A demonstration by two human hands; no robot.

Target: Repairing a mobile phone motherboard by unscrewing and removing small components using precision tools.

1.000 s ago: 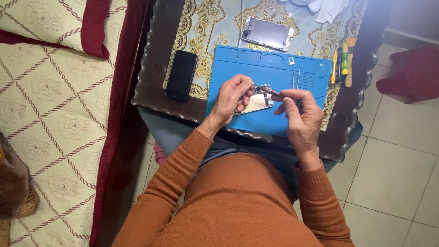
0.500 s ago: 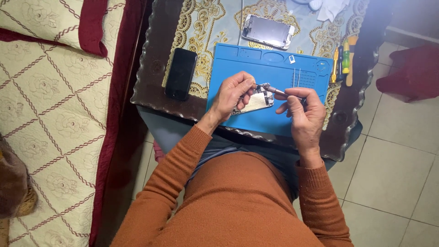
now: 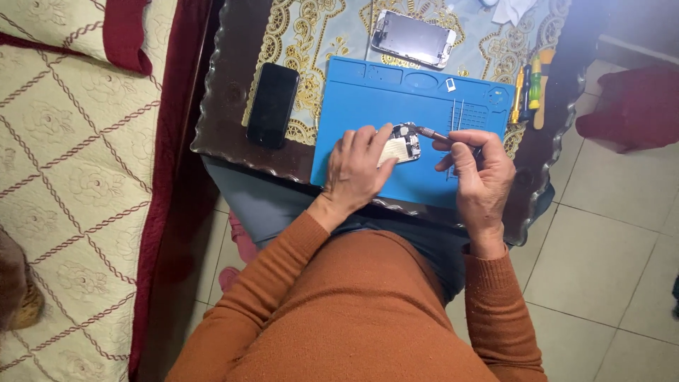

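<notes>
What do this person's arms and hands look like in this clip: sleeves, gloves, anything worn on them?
Both arms are covered to the wrist by long rust-orange knitted sleeves with ribbed cuffs, part of one plain sweater. The left hand and right hand are bare: no gloves. No ring, watch or bracelet can be made out. The sleeves carry no pattern or markings.

Rust-orange knit sweater, long sleeves, ribbed cuffs at wrists; blue-grey trousers; both hands bare, no rings visible.

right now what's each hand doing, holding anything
Left hand: closed on the opened phone, pressing it to the blue mat.
Right hand: closed on a thin tool.
</notes>
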